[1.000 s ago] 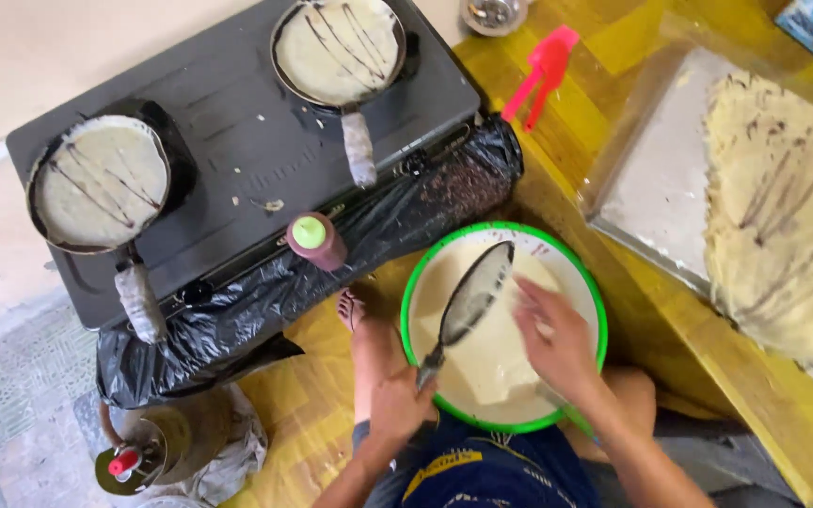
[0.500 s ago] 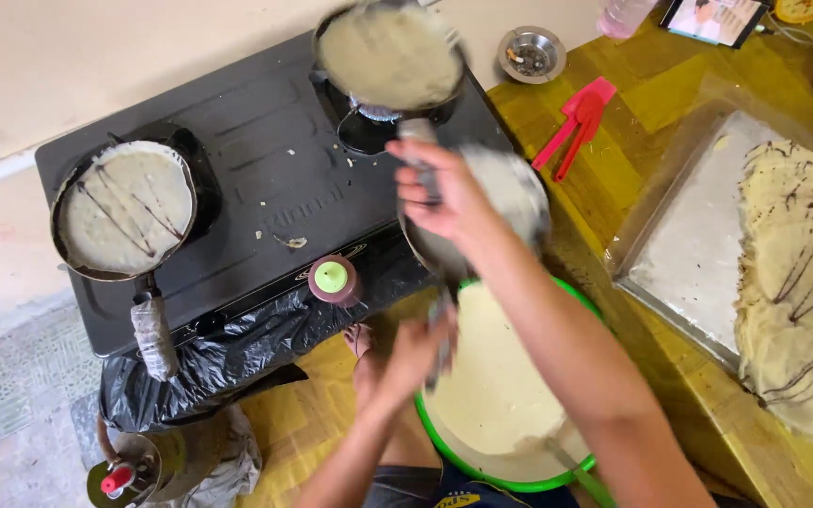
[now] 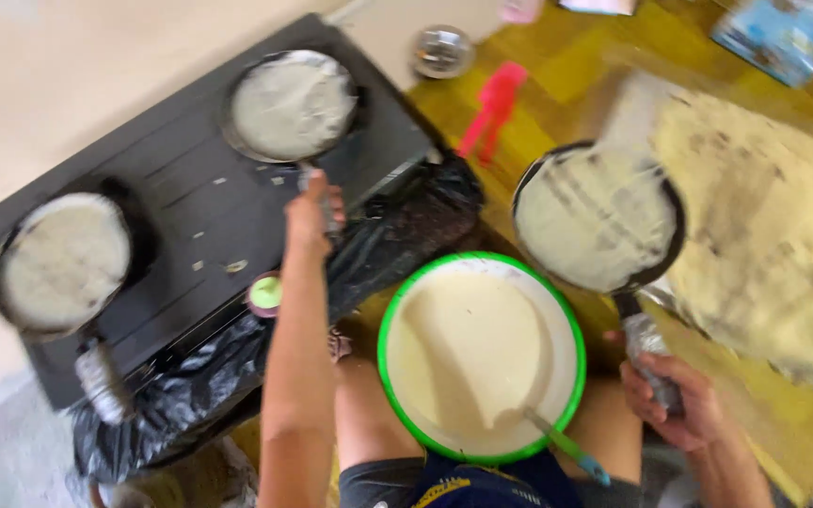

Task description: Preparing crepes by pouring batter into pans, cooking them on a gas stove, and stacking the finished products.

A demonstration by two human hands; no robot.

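My right hand (image 3: 675,404) now grips a batter-coated pan (image 3: 599,218) lifted beside the batter bowl (image 3: 482,353) — left hand (image 3: 312,209) has moved, closed on stove pan's handle (image 3: 317,193).

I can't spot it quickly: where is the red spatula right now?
The red spatula lies on the yellow floor mat near the top of the head view, between the black stove and the right-hand pan.
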